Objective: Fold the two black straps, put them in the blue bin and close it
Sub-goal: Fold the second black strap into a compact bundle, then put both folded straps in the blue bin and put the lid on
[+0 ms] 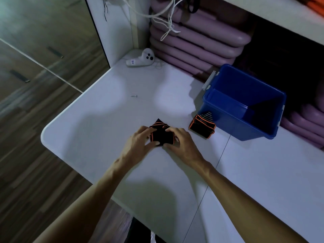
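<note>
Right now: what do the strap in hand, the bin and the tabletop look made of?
Strap: soft woven fabric, matte black with orange edging; it creases under both hands.
Blue bin: moulded plastic, slightly glossy; thin smooth walls, rolled rim.
Table: likely white laminate or painted board; smooth, faint sheen, seam lines.

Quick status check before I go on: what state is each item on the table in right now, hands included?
Strap in hands: folded into a bundle, on the table, both hands on it.
Second strap: folded, lying beside the bin, untouched.
Blue bin: open, nothing visible inside.
Bin lid: off, standing behind the bin.
Left hand: grips the strap.
Right hand: grips the strap.
White controller: lying idle.
Screw: loose on the table.
</note>
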Available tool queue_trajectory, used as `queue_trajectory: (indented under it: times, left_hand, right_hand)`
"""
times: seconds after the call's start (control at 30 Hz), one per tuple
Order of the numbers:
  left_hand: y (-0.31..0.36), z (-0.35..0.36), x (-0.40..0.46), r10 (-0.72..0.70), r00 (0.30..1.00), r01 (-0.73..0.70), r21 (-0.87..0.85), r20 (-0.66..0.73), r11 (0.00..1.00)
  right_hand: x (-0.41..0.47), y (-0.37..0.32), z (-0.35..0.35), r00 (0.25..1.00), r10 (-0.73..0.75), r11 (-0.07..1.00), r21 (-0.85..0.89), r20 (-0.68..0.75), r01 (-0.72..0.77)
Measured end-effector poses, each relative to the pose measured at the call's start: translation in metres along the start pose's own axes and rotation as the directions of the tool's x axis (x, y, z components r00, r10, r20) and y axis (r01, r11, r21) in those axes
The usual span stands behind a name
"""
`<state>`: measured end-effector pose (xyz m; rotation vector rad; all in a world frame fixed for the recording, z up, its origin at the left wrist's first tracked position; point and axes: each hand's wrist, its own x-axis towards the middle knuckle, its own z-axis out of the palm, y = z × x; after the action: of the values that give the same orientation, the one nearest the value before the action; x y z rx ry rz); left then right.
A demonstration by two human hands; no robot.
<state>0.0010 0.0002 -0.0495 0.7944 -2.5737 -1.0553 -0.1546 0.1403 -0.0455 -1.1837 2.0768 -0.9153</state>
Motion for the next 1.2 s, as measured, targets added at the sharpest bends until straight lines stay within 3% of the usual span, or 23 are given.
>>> queue_trajectory:
  times: [0.17, 0.23, 0.3, 0.33, 0.53, 0.7, 0.9, 1.07, 1.2]
  left_hand:
    - [0.007, 0.005, 0.012, -0.251, 0.968, 0.245, -0.214, 0.0, 0.946]
    - [0.009, 0.006, 0.016, -0.398, 0.917, 0.38, -0.388, 0.035, 0.84]
    - [0.011, 0.004, 0.022, -0.449, 0.885, 0.438, -0.546, 0.123, 0.714]
    - [0.01, 0.001, 0.025, -0.43, 0.889, 0.437, -0.568, 0.157, 0.697]
    - [0.013, -0.008, 0.032, -0.213, 0.94, 0.321, -0.484, 0.265, 0.814]
    - [0.053, -0.004, 0.046, 0.079, 0.951, 0.068, -0.453, 0.297, 0.889]
    - [0.137, 0.0, 0.105, 0.359, 0.902, -0.193, -0.52, 0.239, 0.832]
    - [0.176, 0.013, 0.18, 0.384, 0.923, -0.359, -0.343, 0.007, 0.868]
    - [0.157, 0.046, 0.223, 0.336, 0.937, -0.328, -0.087, 0.094, 0.941]
  right_hand:
    - [0.012, -0.01, -0.006, 0.998, 0.057, 0.988, 0.145, 0.005, -0.057]
    - [0.017, -0.011, -0.006, 0.994, 0.111, 0.981, 0.16, 0.0, -0.11]
    - [0.019, -0.011, -0.004, 0.987, 0.158, 0.973, 0.172, 0.004, -0.156]
    - [0.019, -0.012, -0.004, 0.985, 0.175, 0.964, 0.201, 0.011, -0.174]
    - [0.0, -0.016, -0.004, 0.973, 0.229, 0.944, 0.249, -0.032, -0.214]
    - [-0.044, -0.017, -0.028, 0.943, 0.234, 0.932, 0.329, -0.236, -0.149]
    - [-0.057, -0.018, -0.112, 0.838, 0.276, 0.929, 0.355, -0.47, -0.106]
    - [-0.032, -0.004, -0.192, 0.773, 0.258, 0.944, 0.321, -0.579, -0.074]
    - [0.007, 0.03, -0.227, 0.788, 0.251, 0.966, 0.201, -0.563, -0.164]
